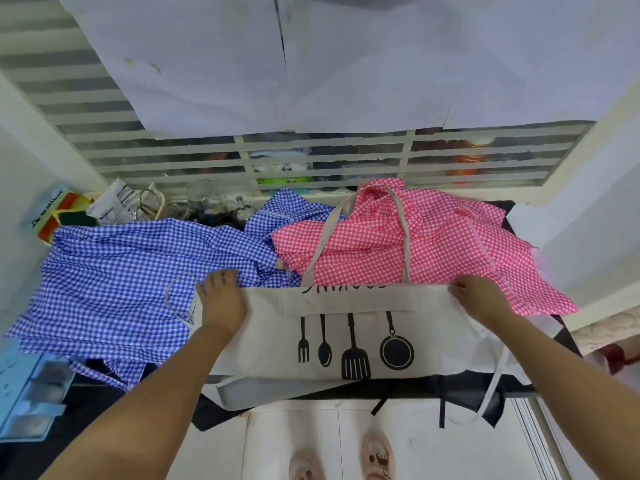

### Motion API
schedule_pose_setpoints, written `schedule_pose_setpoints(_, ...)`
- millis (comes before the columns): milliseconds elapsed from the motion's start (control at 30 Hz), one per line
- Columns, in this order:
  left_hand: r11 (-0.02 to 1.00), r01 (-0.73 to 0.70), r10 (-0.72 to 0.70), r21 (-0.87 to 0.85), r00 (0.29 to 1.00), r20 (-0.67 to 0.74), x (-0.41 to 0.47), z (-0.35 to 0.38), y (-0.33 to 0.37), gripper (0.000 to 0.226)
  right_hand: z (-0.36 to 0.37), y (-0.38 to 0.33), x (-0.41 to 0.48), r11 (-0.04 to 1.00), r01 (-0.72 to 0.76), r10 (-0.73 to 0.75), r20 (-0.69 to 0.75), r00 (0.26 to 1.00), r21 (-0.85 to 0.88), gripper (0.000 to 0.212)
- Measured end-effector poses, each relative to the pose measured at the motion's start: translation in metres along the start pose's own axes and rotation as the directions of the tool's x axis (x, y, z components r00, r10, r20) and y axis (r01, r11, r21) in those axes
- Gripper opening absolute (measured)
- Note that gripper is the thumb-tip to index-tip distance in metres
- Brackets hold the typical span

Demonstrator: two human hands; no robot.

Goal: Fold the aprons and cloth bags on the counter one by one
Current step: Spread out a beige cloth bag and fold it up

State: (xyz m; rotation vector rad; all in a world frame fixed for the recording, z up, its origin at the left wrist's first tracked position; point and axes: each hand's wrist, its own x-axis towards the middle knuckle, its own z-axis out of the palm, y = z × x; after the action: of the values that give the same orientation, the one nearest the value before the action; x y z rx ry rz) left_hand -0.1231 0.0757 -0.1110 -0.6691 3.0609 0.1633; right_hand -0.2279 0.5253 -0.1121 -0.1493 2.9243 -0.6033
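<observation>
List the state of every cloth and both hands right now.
beige apron: spread flat, top edge folded over.
left hand: holds the fold's left end.
right hand: pinches the fold's right end.
blue checked apron: unfolded, rumpled, at left.
pink checked apron: unfolded, rumpled, at right.
black cloth: under the beige apron, edge hanging down in front.

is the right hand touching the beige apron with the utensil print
Touching. The head view shows the right hand pinching the folded top edge of the beige apron, no gap.
</observation>
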Motion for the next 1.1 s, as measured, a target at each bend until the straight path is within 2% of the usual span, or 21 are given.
schedule_pose_setpoints(67,0.953,-0.295,0.282,-0.064,0.946,-0.161,-0.014,0.006,0.021,0.046,0.003,0.001,0.004,1.0,0.002,-0.003,0.012,1.0,0.01,0.015)
schedule_pose_setpoints(133,0.844,-0.536,0.533,-0.023,0.842,-0.084,-0.037,0.02,0.051,0.049,0.003,0.0,0.007,1.0,-0.001,0.0,0.028,1.0,0.025,0.011)
schedule_pose_setpoints(167,0.823,-0.568,0.568,-0.022,0.822,0.029,-0.05,0.027,0.066,0.053,0.001,-0.002,0.008,0.999,-0.017,0.015,0.051,0.999,0.038,0.014)
schedule_pose_setpoints(267,0.899,-0.435,0.432,-0.052,0.862,0.265,-0.07,0.051,0.093,0.081,-0.008,0.002,0.01,0.993,-0.044,0.029,0.141,0.99,0.107,0.03)
schedule_pose_setpoints(333,0.948,-0.314,0.307,-0.05,0.861,0.405,-0.069,0.062,0.099,0.094,-0.018,0.006,0.008,0.995,-0.053,0.036,0.18,0.983,0.09,0.024)
schedule_pose_setpoints(467,0.964,-0.26,0.258,-0.058,0.853,0.454,-0.064,0.057,0.103,0.102,-0.042,0.032,0.012,0.974,-0.219,0.225,0.281,0.933,-0.053,0.024)
schedule_pose_setpoints(533,0.968,-0.244,0.247,-0.064,0.861,0.445,-0.064,0.055,0.104,0.105,-0.052,0.046,0.018,0.967,-0.233,0.254,0.271,0.929,-0.107,0.029)
schedule_pose_setpoints(567,0.971,-0.23,0.234,-0.065,0.863,0.448,-0.065,0.054,0.104,0.107,-0.056,0.05,0.02,0.965,-0.244,0.26,0.264,0.929,-0.093,0.031)
schedule_pose_setpoints(633,0.981,-0.182,0.192,-0.066,0.86,0.473,-0.063,0.05,0.109,0.113,-0.066,0.048,0.019,0.957,-0.285,0.264,0.26,0.929,0.045,0.02)
schedule_pose_setpoints(733,0.992,-0.115,0.126,-0.052,0.848,0.514,-0.057,0.046,0.119,0.124,-0.07,0.043,0.015,0.934,-0.302,0.279,0.139,0.95,0.19,0.007)
schedule_pose_setpoints(867,0.994,-0.102,0.099,-0.024,0.836,0.539,-0.056,0.043,0.125,0.127,-0.044,0.032,-0.003,0.968,-0.193,0.229,-0.251,0.941,0.161,0.016)
schedule_pose_setpoints(933,0.995,-0.095,0.093,-0.023,0.839,0.536,-0.057,0.043,0.126,0.128,-0.026,0.008,-0.028,0.97,-0.098,0.168,-0.327,0.93,0.222,0.013)
schedule_pose_setpoints(967,0.995,-0.096,0.091,-0.018,0.843,0.53,-0.058,0.043,0.126,0.128,-0.015,-0.004,-0.043,0.96,-0.078,0.16,-0.298,0.941,0.269,0.014)
schedule_pose_setpoints(1033,0.995,-0.097,0.092,-0.018,0.848,0.522,-0.059,0.043,0.127,0.127,0.009,-0.021,-0.071,0.912,-0.174,0.237,-0.13,0.963,0.37,0.027)
schedule_pose_setpoints(1067,0.995,-0.093,0.096,-0.033,0.849,0.52,-0.059,0.043,0.127,0.126,0.021,-0.024,-0.084,0.843,-0.278,0.316,-0.006,0.949,0.461,0.032)
schedule_pose_setpoints(1100,0.995,-0.085,0.104,-0.06,0.85,0.517,-0.06,0.042,0.127,0.124,0.032,-0.026,-0.096,0.711,-0.4,0.396,0.141,0.907,0.579,0.031)
